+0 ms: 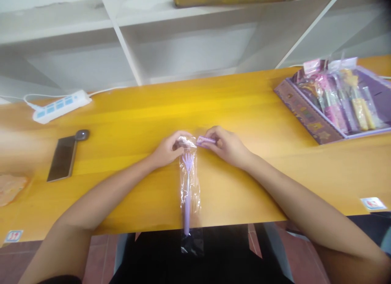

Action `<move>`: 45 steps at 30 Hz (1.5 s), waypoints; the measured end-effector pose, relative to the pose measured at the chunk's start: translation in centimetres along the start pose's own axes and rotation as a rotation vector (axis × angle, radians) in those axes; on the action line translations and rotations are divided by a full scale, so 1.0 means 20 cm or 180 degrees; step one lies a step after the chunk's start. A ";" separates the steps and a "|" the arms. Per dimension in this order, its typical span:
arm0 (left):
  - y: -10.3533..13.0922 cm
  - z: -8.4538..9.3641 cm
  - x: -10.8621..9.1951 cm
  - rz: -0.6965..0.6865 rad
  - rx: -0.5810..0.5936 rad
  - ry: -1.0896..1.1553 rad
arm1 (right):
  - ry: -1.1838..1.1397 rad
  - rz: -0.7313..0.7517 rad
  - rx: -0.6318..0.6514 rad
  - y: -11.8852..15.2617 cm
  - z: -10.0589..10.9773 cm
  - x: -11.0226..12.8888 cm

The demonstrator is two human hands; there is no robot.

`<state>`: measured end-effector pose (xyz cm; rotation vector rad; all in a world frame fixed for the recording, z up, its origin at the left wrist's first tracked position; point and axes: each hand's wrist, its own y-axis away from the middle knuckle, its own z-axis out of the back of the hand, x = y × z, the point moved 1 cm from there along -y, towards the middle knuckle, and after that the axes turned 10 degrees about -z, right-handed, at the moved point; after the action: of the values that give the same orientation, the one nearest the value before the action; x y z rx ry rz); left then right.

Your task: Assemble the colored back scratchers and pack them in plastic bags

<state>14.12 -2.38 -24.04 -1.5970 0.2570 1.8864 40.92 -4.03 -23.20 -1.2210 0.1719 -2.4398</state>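
A clear plastic bag lies lengthwise toward me over the table's front edge, its lower end hanging past it. Inside is a purple stick with a small hand-shaped head, like a back scratcher. My left hand is closed on the bag's top end, thumb and fingers pinching the film. Just to the right, my right hand pinches a small purple-and-white card between thumb and fingers. The card's left end is close to the bag's top; whether they touch I cannot tell.
A purple display box with several bagged sticks stands at the right. On the left are a white power strip, a dark phone and a small dark object. White shelving rises behind the wooden table.
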 end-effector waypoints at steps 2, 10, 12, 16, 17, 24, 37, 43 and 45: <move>0.00 0.00 0.00 0.0027 0.0011 0.0028 | -0.0018 0.0269 -0.0301 0.01 0.01 0.03; -0.01 0.00 -0.02 0.0023 -0.0013 0.0010 | 0.0144 0.1448 -0.0094 0.02 0.02 0.11; -0.01 0.01 -0.03 0.0012 0.0009 0.0069 | 0.0331 0.1689 -0.0058 0.02 0.00 0.09; -0.01 0.01 -0.03 -0.0101 0.0169 0.0067 | 0.0660 0.1833 -0.0229 0.03 -0.03 0.06; -0.01 0.01 -0.04 -0.0141 0.0242 0.0035 | 0.0669 0.1800 -0.0229 0.03 -0.03 0.06; 0.00 -0.01 -0.04 -0.0329 0.0501 -0.0068 | 0.0452 0.1211 -0.0095 0.01 -0.01 0.05; 0.00 -0.02 -0.04 -0.0166 0.0621 0.0040 | 0.0607 0.1497 0.0061 0.03 -0.02 0.06; 0.00 -0.02 -0.05 -0.0183 0.0570 0.0128 | 0.0637 0.1248 0.0107 0.01 -0.01 0.04; 0.00 -0.03 -0.06 -0.0184 0.0577 0.0111 | 0.0546 0.1252 0.0074 0.01 -0.01 0.04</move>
<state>14.59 -3.06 -23.04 -1.5002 0.3817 1.7405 40.34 -4.55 -22.77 -0.8696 0.3922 -2.1885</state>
